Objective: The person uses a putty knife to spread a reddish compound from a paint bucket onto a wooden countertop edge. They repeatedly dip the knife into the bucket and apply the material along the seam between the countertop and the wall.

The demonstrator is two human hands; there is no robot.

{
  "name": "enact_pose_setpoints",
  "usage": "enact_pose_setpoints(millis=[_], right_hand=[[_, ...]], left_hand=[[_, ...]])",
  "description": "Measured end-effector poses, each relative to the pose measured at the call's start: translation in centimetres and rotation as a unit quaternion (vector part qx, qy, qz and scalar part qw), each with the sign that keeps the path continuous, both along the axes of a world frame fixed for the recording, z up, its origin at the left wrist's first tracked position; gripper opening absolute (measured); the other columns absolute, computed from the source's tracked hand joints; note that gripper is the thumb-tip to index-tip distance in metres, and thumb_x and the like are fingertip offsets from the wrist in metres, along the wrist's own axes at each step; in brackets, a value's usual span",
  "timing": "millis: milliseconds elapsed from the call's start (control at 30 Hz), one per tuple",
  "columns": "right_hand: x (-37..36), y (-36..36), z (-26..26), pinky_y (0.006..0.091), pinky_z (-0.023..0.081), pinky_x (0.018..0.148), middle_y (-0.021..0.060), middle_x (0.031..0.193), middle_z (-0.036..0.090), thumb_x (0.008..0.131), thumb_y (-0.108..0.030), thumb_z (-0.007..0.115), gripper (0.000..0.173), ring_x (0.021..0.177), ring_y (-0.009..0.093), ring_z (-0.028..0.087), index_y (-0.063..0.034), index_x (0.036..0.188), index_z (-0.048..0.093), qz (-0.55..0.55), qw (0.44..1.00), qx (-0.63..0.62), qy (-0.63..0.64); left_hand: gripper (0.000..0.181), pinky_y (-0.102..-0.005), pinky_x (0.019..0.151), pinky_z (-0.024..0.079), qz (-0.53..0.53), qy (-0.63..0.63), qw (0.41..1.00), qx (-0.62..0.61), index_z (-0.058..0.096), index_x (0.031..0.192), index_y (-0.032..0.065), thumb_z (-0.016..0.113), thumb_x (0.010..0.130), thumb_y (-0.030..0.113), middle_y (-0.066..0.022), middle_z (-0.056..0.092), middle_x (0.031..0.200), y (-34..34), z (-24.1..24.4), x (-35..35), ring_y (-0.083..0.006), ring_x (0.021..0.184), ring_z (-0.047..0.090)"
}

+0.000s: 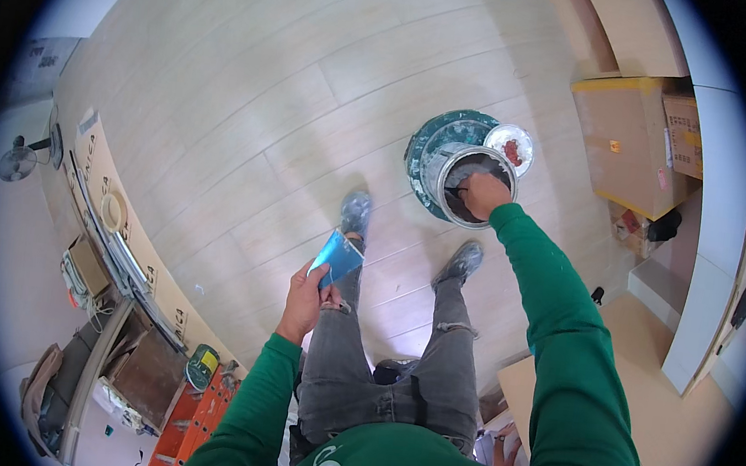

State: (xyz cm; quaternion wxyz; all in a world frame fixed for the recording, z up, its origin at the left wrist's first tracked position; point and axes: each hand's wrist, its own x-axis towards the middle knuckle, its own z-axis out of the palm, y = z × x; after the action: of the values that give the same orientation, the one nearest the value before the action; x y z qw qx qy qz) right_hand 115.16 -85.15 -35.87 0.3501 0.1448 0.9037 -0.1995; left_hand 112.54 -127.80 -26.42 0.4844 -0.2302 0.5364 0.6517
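Note:
My left hand [305, 300] grips a flat, shiny blue plate [337, 260] by its lower edge, with the thumb on its face. The plate is held above my left leg. My right hand [485, 196] reaches into the mouth of a metal can [448, 166], closed around what looks like a dark handle; the tool's far end is hidden. Grey paste [473, 168] shows inside the can. Beneath the can is a round green lid or base [418, 143] smeared with white. A white round lid [528, 140] bearing reddish-brown paste [512, 153] sits against the can's far right side.
Cardboard boxes [615, 136] stand at the right beside white panels [709, 223]. On the left lie a long board [138, 234], a tape roll [113, 212], an orange ladder [188, 429] and a green can [202, 367]. Another person's arm [508, 449] shows at lower right.

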Motion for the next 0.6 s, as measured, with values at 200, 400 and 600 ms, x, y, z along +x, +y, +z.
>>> enact_pose_setpoints(millis=[200,400,600], right_hand=[[2.4,0.3,11.3,0.0496,0.056,0.085,0.0202,0.098,0.074,0.092,-0.023,0.059,0.027,0.093,0.04,0.071,-0.0088,0.105,0.078,-0.115,0.988,-0.039,0.096],[6.4,2.8,22.8,0.0409,0.054,0.075,0.018,0.086,0.072,0.095,-0.024,0.065,0.03,0.08,0.031,0.07,-0.0053,0.115,0.076,-0.236,0.948,-0.153,0.151],[10.8,2.9,35.0,0.0314,0.049,0.066,0.0121,0.08,0.069,0.097,-0.014,0.067,0.025,0.069,0.02,0.059,-0.0045,0.119,0.074,-0.277,0.907,-0.2,0.246]], left_hand=[[0.039,-0.0355,0.07,0.061,-0.065,0.068,0.995,0.018,0.063,0.119,-0.0052,0.048,0.109,0.029,-0.0125,0.071,0.103,6.2,3.0,-2.0,-0.0235,0.084,0.072],[0.035,-0.0332,0.072,0.061,-0.077,0.113,0.989,0.059,0.064,0.119,-0.0067,0.047,0.105,0.02,-0.0157,0.072,0.099,12.0,7.0,-3.3,-0.0204,0.079,0.071],[0.037,-0.0367,0.069,0.063,-0.082,0.134,0.982,0.104,0.062,0.12,-0.0087,0.047,0.102,0.019,-0.0183,0.072,0.1,18.8,13.3,-3.7,-0.0269,0.08,0.074]])
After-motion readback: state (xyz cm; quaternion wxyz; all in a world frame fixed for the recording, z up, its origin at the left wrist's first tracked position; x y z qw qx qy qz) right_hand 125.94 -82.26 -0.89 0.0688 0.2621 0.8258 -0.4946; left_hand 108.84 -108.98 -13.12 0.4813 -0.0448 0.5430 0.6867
